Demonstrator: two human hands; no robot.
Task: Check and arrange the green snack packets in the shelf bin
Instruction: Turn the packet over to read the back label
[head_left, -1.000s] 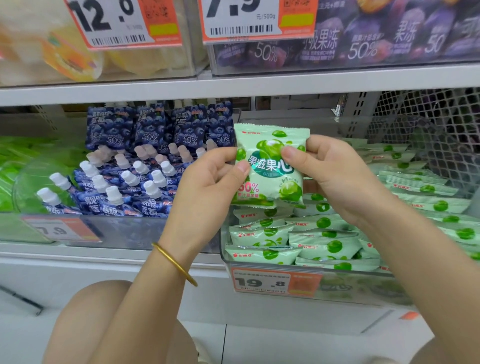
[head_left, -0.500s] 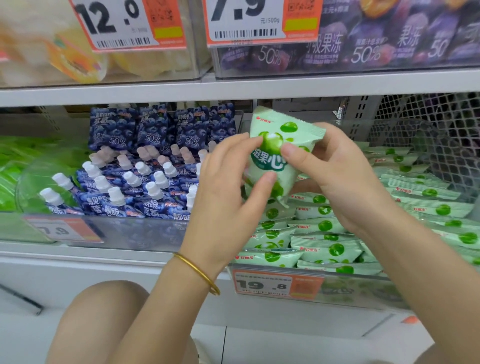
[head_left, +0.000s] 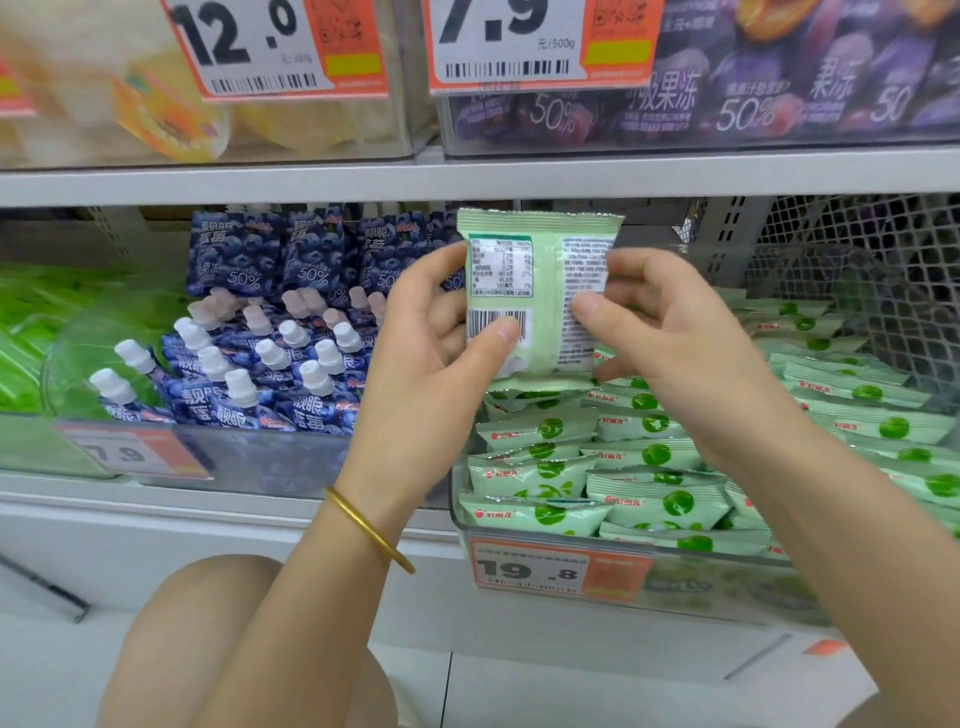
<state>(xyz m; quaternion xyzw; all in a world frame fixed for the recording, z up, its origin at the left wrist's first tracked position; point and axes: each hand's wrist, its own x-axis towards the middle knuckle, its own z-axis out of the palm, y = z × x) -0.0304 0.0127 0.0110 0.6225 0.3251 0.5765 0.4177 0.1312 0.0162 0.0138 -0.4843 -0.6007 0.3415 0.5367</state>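
A single green packet (head_left: 540, 291) is held above the front left part of the clear shelf bin (head_left: 727, 592), clear of the heap beneath. It is kept nearly upright, its long axis running top to bottom. The printed back is turned toward the camera: a nutrition table is seen upper left, a barcode lower left, and fine text down the right side. The crimped top edge points up and lies just under the upper shelf (head_left: 467, 174).

The packet's left edge is pinched by the left hand (head_left: 431, 353), with the thumb (head_left: 498, 338) laid over the barcode and the fingers curled behind. The right edge is pinched by the right hand (head_left: 670, 343), thumb in front. A gold bangle (head_left: 369, 527) is worn on the left wrist.

The bin is filled with more green packets (head_left: 654, 499), laid flat and overlapping. An orange price tag (head_left: 535, 571) marked 19.8 is fixed to its front wall. Just to the left, blue spouted pouches (head_left: 270, 364) are stacked in a neighbouring bin. Wire mesh (head_left: 883, 270) is seen at the right rear. Part of the heap is hidden by the right hand and forearm.
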